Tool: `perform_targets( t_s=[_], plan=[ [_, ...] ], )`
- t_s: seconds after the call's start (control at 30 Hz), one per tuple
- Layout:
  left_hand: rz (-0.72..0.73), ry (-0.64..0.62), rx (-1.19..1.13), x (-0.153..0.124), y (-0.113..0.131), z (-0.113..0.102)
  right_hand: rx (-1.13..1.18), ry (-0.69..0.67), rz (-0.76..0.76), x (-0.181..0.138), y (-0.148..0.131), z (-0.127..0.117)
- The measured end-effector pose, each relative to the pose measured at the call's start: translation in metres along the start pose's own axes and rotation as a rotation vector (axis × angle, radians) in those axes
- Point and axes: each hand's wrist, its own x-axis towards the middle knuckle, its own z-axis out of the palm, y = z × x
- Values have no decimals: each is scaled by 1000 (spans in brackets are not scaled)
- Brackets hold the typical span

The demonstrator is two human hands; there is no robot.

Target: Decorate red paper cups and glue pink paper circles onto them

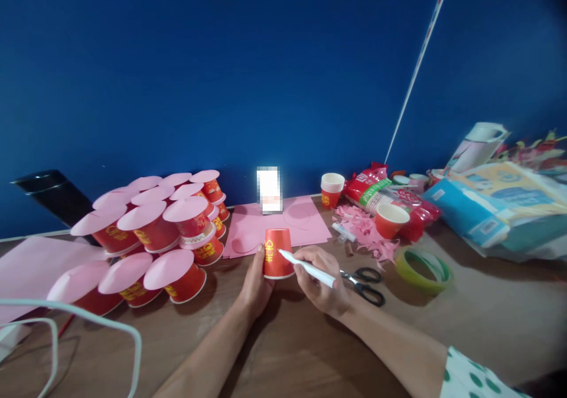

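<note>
Gripping a red paper cup (282, 240) by its left side, the left hand (257, 283) has its thumb along the wall, the other fingers mostly hidden behind. The cup is mouth-down, straight ahead between the hands and above the near part of the desk (283, 351), its long axis roughly upright. From the right, the right hand (322, 280) pinches a white pen (315, 272) between thumb and fingers. The pen slants across the cup's axis, tip toward the upper left, blunt end lower right, so its point meets or nearly meets the yellow print; contact cannot be told. The left hand touches the cup directly; the right hand's fingers lie just beside its lower right edge.
</note>
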Motion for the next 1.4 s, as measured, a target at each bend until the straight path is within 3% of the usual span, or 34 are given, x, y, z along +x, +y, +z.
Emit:
perform_targets(
  t_s=[0.37, 1.0, 1.23, 1.4],
  plan=[
    [4, 21, 1, 0, -1, 0, -22, 0, 10, 0, 2, 0],
    [62, -108, 86, 0, -3, -2, 16, -47, -36, 1, 1, 0],
    [67, -37, 91, -1, -3, -1, -18, -18, -5, 3, -1, -1],
    [79, -61, 138, 0, -5, -5, -20, -16, 2, 2, -1, -1]
  ],
)
